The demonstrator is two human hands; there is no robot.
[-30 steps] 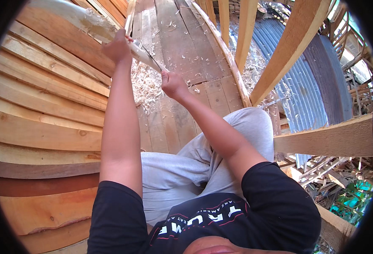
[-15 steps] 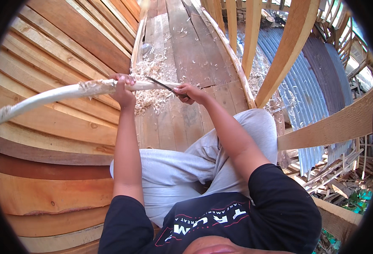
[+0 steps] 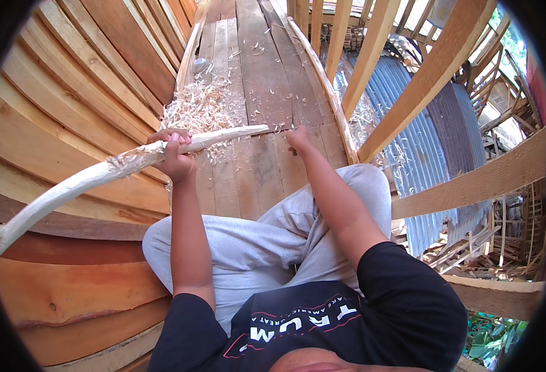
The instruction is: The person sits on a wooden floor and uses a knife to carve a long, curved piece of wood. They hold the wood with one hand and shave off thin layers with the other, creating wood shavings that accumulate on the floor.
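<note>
One long pale stick (image 3: 99, 177) lies across the left hand (image 3: 175, 155), whose grip is closed around it; its tapered tip reaches toward the right hand (image 3: 299, 139). Bark is off along the visible length, surface whitish, rough fuzz just left of the grip. Right hand fisted; whether it holds a blade, cannot tell. Shavings (image 3: 198, 108) heaped just beyond the left grip on the plank floor (image 3: 260, 180): much carving done, smoothing seemingly left.

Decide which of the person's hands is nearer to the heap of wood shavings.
Left. The left hand grips the pale stick just below the shavings; the right hand lies further right.
</note>
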